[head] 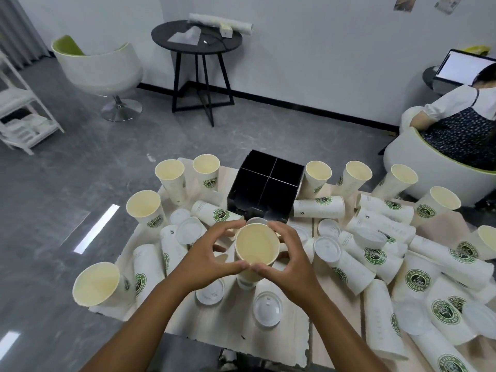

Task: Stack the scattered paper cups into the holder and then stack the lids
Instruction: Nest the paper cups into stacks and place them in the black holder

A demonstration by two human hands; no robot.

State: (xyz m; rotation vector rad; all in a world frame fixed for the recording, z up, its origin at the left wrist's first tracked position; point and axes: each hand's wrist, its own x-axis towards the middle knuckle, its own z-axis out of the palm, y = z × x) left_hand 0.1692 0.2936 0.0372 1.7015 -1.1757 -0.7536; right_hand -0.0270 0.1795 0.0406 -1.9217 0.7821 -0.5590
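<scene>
Two hands are wrapped round one upright cup (256, 247), the left hand (212, 257) and right hand (288, 260) curled about its rim at equal reach, mouth up, long axis vertical. The black holder (265, 187) is seen straight ahead, just beyond the fingertips, its four compartments dark, contents not discernible. A forward carry is judged due. Lids (267, 308) are left scattered on the table (241, 326).

Holder (265, 187) at table's (335, 304) far edge, cups (375, 253) lying right, lids (267, 308) nearest
</scene>
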